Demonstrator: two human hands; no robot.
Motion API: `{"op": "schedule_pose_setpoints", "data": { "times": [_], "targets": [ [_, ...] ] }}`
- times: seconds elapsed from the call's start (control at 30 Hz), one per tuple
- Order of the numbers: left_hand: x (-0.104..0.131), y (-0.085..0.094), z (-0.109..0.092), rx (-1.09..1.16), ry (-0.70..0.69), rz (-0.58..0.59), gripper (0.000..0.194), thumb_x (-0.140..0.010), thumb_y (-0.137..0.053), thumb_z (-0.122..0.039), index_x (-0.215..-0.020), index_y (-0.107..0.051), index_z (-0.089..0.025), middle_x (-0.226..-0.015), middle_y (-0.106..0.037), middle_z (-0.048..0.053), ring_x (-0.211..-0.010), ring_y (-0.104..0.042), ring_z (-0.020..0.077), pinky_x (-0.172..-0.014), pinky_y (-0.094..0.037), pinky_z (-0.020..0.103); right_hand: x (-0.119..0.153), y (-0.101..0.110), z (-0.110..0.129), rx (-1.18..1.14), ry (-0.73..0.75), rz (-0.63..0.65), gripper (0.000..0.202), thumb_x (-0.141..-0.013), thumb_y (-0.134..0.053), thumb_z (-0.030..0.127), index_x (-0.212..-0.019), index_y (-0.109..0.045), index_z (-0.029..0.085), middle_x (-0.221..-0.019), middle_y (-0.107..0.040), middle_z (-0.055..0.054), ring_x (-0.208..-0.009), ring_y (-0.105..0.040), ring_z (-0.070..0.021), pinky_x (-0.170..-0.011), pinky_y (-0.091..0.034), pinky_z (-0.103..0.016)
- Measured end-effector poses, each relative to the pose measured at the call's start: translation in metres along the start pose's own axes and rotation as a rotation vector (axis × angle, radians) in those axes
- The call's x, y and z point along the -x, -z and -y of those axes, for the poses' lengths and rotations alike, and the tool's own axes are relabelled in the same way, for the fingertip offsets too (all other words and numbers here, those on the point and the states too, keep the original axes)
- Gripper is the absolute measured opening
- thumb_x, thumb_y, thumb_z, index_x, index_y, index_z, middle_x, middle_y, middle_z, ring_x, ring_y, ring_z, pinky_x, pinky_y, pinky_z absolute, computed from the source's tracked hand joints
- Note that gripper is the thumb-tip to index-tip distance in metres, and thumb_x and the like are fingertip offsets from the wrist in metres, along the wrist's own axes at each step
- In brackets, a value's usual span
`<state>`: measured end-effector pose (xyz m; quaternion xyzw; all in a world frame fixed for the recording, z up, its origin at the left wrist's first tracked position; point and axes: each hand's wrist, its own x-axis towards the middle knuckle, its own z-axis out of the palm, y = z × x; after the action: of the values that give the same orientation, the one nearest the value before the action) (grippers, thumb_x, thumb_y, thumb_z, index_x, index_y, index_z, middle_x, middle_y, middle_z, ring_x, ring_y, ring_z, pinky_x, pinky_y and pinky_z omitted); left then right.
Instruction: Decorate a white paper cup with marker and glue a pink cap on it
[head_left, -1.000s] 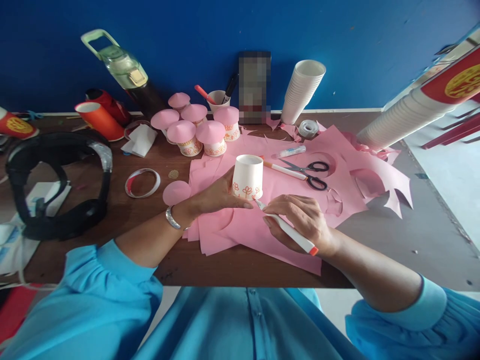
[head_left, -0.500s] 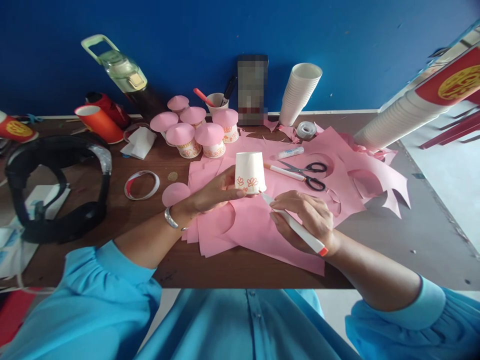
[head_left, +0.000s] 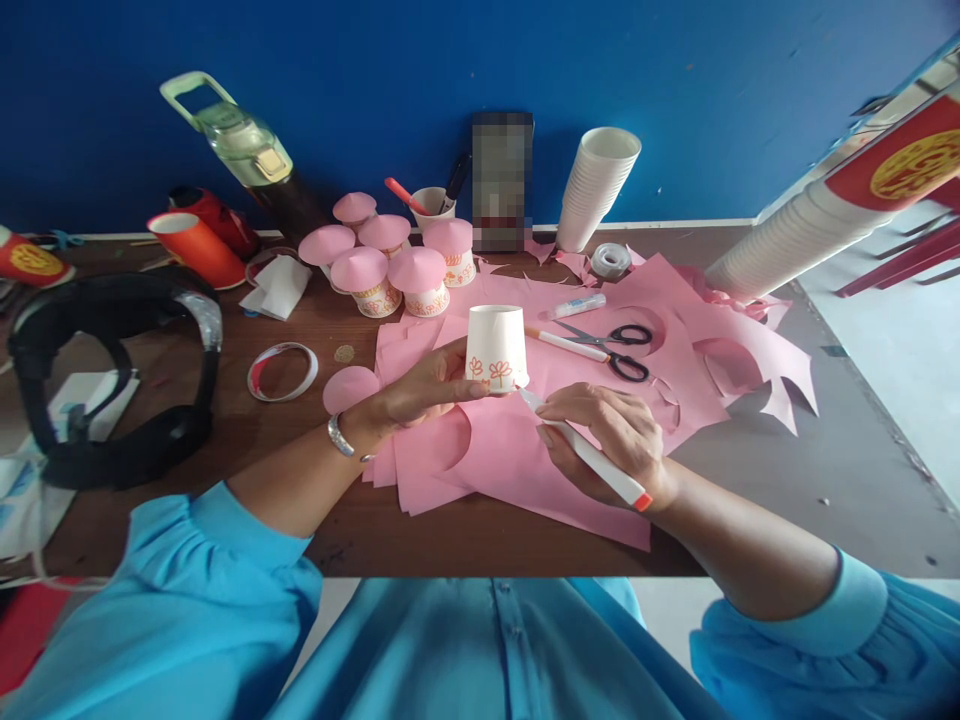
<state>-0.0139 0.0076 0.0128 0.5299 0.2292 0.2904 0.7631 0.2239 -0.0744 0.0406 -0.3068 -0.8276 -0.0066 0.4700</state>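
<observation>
My left hand (head_left: 431, 385) is closed around the lower left of a white paper cup (head_left: 496, 335), which is upside down. Orange-red flower outlines run along the lower part of the cup's side, near its rim. In my right hand (head_left: 611, 430) is a white marker (head_left: 600, 465) with an orange-red end; its tip meets the cup's lower right, just right of the drawn flowers. Pink paper sheets (head_left: 525, 470) lie beneath both hands. Behind the cup, scissors (head_left: 628, 350) and another white marker (head_left: 566, 344) rest on the paper.
Several decorated cups with pink cone tops (head_left: 417, 270) stand behind my left hand. A stack of white cups (head_left: 598, 190) and a phone-like dark slab (head_left: 502, 180) are near the blue wall. Tape rolls (head_left: 283, 373), a bottle (head_left: 247, 145) and a black headband-like frame (head_left: 112, 470) lie leftward.
The cup has turned slightly in my left hand, its flowers shifting a little left. The marker tip stays at the cup's lower edge, and a small further orange-red mark shows there.
</observation>
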Motion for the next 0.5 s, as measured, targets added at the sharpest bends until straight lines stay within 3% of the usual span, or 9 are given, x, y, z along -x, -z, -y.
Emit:
{"op": "schedule_pose_setpoints", "data": {
  "times": [0.2, 0.5],
  "targets": [
    [0.0006, -0.0019, -0.0023, -0.008, -0.003, 0.016, 0.039, -0.087, -0.087, -0.029, -0.124, -0.077, -0.020, -0.131, -0.079, 0.011, -0.127, -0.073, 0.0294, -0.108, -0.058, 0.042, 0.0006, -0.0010, -0.0011, -0.001, -0.008, -0.002, 0.018, -0.095, -0.067, 0.008, -0.109, -0.063, 0.020, -0.079, -0.074, -0.001, -0.067, -0.073, -0.0168, -0.061, -0.061, -0.028],
    [0.0014, -0.0033, -0.0033, -0.010, -0.002, 0.005, 0.045, -0.085, -0.089, -0.031, -0.127, -0.075, -0.021, -0.131, -0.078, 0.011, -0.125, -0.072, 0.0285, -0.108, -0.057, 0.041, 0.0012, -0.0013, -0.0016, -0.011, -0.007, -0.003, 0.022, -0.093, -0.067, 0.006, -0.110, -0.063, 0.019, -0.080, -0.073, -0.001, -0.067, -0.073, -0.0175, -0.061, -0.060, -0.029]
  ]
}}
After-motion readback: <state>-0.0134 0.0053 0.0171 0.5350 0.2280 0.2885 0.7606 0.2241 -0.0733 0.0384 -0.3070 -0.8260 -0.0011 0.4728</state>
